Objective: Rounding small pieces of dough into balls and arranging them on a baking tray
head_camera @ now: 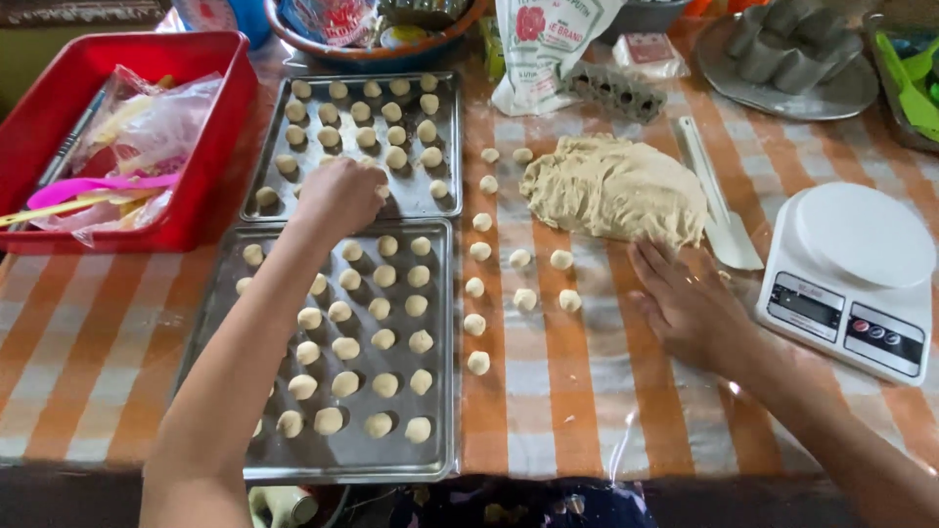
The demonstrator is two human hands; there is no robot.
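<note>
**Dough balls going onto the far tray**

Nearest me, the near tray point(442, 411) is filled with rows of dough balls. My right hand point(690, 303) lies flat and open on the striped tablecloth point(567, 411), just below the dough mass point(614, 188), beside the white scale point(853, 279). Farther out, my left hand point(339, 194) is curled over the far tray point(445, 200); I cannot tell whether it holds a ball. Loose dough balls point(519, 258) sit between.
</note>
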